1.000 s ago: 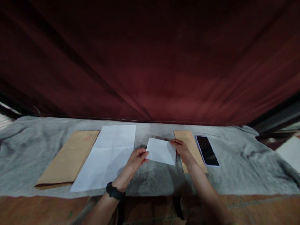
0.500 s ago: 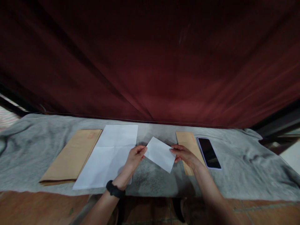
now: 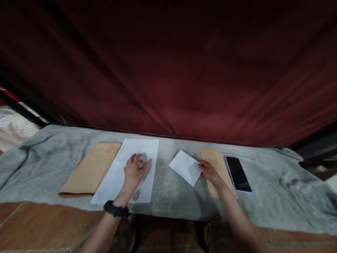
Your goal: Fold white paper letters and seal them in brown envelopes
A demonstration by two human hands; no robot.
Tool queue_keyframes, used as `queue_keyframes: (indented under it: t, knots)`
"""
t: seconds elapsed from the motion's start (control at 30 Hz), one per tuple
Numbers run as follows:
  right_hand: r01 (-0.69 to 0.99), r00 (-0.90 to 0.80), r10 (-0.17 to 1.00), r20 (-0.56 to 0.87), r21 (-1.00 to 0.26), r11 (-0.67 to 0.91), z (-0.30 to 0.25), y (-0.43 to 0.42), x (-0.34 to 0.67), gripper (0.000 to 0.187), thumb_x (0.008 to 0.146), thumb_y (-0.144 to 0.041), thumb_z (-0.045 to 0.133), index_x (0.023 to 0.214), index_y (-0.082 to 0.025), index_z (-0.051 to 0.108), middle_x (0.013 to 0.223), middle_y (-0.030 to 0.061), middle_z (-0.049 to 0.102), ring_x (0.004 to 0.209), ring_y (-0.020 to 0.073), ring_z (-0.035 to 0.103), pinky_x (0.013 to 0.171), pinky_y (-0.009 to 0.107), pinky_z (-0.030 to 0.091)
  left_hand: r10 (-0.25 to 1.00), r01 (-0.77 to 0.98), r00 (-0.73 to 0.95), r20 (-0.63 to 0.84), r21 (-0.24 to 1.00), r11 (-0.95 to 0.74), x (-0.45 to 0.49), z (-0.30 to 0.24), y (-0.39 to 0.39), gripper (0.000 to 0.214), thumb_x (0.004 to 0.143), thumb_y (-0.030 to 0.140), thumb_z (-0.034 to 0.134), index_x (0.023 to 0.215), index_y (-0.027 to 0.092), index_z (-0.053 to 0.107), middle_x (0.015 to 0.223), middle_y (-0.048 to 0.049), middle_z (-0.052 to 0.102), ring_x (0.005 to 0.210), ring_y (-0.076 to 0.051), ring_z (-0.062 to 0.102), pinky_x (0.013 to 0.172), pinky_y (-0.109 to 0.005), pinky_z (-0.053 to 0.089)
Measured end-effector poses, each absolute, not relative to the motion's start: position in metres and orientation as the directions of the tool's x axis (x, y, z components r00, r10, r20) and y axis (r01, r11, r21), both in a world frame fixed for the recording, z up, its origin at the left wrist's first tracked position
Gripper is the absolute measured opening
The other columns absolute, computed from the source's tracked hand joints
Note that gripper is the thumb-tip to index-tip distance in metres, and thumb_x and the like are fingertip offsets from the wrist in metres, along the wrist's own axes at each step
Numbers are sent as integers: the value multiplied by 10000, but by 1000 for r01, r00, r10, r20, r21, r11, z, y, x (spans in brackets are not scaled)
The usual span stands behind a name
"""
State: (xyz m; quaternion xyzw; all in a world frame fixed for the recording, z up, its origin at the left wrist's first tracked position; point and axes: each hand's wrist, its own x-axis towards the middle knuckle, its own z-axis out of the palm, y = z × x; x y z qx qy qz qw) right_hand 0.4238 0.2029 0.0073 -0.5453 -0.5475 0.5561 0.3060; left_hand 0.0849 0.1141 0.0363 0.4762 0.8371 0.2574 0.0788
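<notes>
My right hand (image 3: 207, 171) pinches the right corner of a small white folded paper (image 3: 185, 167), held tilted above the grey cloth. My left hand (image 3: 134, 169), with a dark band on its wrist, is over the large white sheets (image 3: 121, 182), its fingers curved and apart with nothing in them. Whether it touches the top sheet I cannot tell. A crease runs across that sheet. Partly under my right hand and forearm lies a narrow brown envelope (image 3: 213, 156).
A stack of large brown envelopes (image 3: 88, 170) lies left of the white sheets. To the right of the narrow envelope is a phone (image 3: 238, 174) in a pale purple case. Grey cloth (image 3: 273, 196) covers the table, and a dark red curtain (image 3: 168, 88) hangs behind it.
My left hand has let go of the folded paper and moved left over the large white sheets. The right hand still holds the paper. The view has shifted slightly.
</notes>
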Motion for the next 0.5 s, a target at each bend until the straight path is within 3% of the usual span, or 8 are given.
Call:
queue_keyframes:
  t: [0.1, 0.27, 0.33, 0.5]
  knots:
    - [305, -191, 954, -230, -938, -165, 4, 201, 422, 213, 705, -405, 622, 793, -217, 669, 736, 15, 661, 713, 204, 633, 535, 263, 481, 763, 715, -635, 122, 466, 521, 59, 48, 100, 549, 894, 416, 586, 1388, 180, 540, 1552, -214, 412, 1416, -376, 412, 1111, -549, 368]
    - [351, -167, 960, -225, -924, -155, 4, 201, 418, 207, 706, -369, 637, 842, -224, 693, 793, 24, 678, 746, 219, 648, 541, 275, 487, 591, 580, -800, 103, 379, 721, -5, 60, 62, 698, 926, 513, 508, 1462, 81, 389, 1587, -316, 266, 1480, -475, 242, 1103, -644, 295]
    - [377, -160, 957, -242, -911, -167, 6, 201, 415, 203, 715, -349, 633, 859, -224, 702, 797, 23, 685, 739, 216, 648, 547, 277, 488, 545, 529, -836, 63, 351, 773, -27, 61, 50, 786, 893, 585, 537, 1446, 54, 364, 1533, -336, 329, 1455, -499, 265, 1078, -649, 316]
    - [431, -164, 961, -224, -892, -134, 13, 200, 408, 250, 755, -297, 632, 978, -252, 736, 797, 15, 726, 788, 226, 672, 635, 291, 515, 583, 547, -809, -76, 265, 794, -66, 60, 39, 828, 693, 662, 744, 1300, 172, 467, 1400, -217, 533, 1310, -471, 453, 1011, -618, 384]
